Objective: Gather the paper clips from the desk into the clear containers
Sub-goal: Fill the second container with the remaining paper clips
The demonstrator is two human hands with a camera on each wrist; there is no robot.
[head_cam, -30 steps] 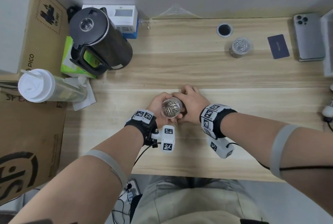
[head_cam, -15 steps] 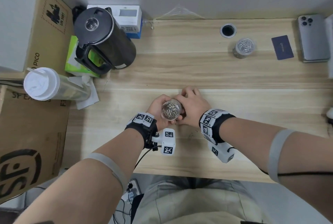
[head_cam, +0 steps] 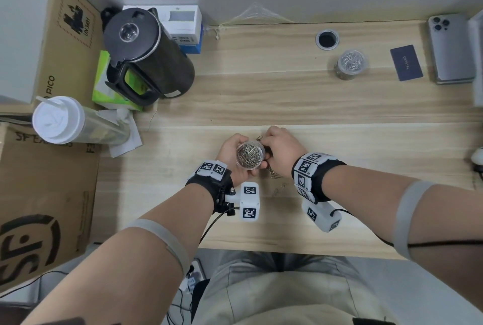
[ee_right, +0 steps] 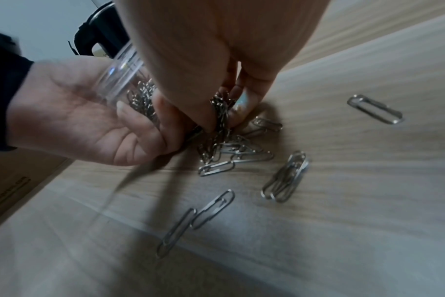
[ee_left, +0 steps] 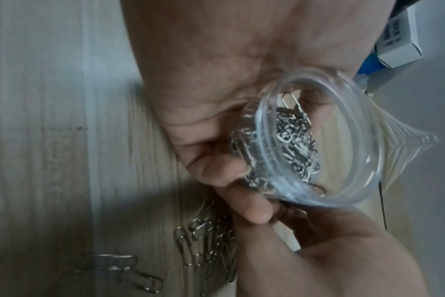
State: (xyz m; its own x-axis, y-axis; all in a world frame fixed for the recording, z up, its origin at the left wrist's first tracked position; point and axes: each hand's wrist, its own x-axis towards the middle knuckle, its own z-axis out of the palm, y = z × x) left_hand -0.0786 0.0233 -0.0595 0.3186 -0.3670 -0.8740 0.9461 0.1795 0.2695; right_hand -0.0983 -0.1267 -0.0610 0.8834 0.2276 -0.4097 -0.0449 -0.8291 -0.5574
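My left hand (head_cam: 230, 157) grips a small clear container (head_cam: 250, 154) (ee_left: 315, 138) just above the desk; it is partly filled with silver paper clips. Right beside it, my right hand (head_cam: 277, 149) pinches a bunch of clips (ee_right: 220, 108) between thumb and fingers, lifting them off a loose pile (ee_right: 231, 152) on the wood. More single clips (ee_right: 285, 176) lie scattered near the pile, and some (head_cam: 278, 189) show below my right wrist. A second clear container (head_cam: 350, 64) holding clips stands at the back right.
A black kettle (head_cam: 146, 55), a green box and a white-lidded cup (head_cam: 60, 121) crowd the left side. A cable hole (head_cam: 326, 40), a dark blue card (head_cam: 406, 66) and a phone (head_cam: 450, 47) lie at the back right. Cardboard boxes stand left of the desk.
My right hand has risen slightly from the pile with clips pinched in its fingers, uncovering loose clips below the wrist. The left hand keeps the container where it was.
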